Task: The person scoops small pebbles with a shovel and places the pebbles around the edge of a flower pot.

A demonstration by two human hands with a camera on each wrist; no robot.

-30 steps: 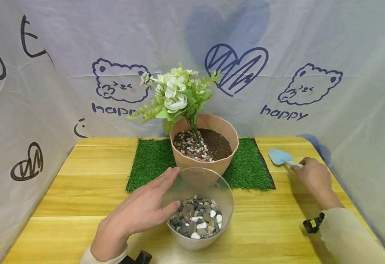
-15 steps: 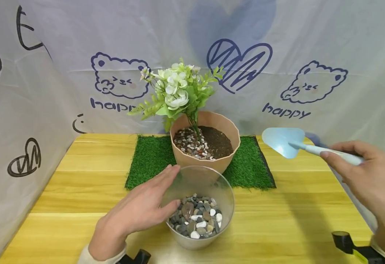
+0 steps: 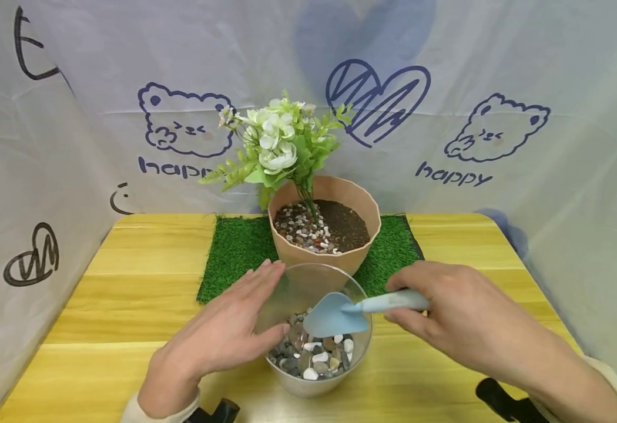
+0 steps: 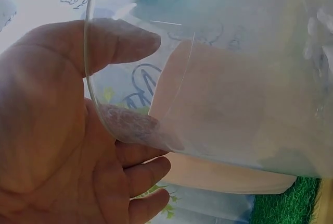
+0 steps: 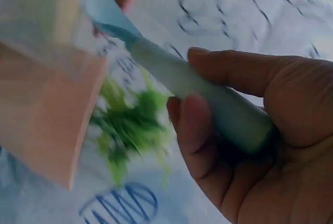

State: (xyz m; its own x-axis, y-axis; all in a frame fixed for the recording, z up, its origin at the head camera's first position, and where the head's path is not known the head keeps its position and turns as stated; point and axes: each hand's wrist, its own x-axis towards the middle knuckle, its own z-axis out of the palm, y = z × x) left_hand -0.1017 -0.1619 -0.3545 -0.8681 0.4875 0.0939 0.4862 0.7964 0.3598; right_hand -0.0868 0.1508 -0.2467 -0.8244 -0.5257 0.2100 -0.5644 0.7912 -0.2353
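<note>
In the head view, a clear plastic bucket [image 3: 316, 385] holding mixed pebbles [image 3: 308, 358] stands at the front middle of the table. My left hand [image 3: 218, 335] rests against its left rim with fingers and thumb extended; the left wrist view shows the thumb [image 4: 127, 41] through the clear wall. My right hand [image 3: 462, 317] grips the handle of a light blue hand trowel [image 3: 335, 317], thumb and fingers around it. The trowel's blade points left over the bucket mouth, above the pebbles. In the right wrist view the handle [image 5: 203, 94] lies across the fingers.
Behind the bucket, a peach flowerpot [image 3: 314, 261] sits on a green turf mat [image 3: 234, 252]. It contains dark soil [image 3: 348, 226], small pebbles [image 3: 300, 229] and white artificial flowers [image 3: 279, 138]. A printed cloth [image 3: 462, 59] hangs around the wooden table [image 3: 113, 317].
My right hand has lifted the trowel from the table's right side and brought it left over the bucket. My left hand has stayed at the bucket's rim.
</note>
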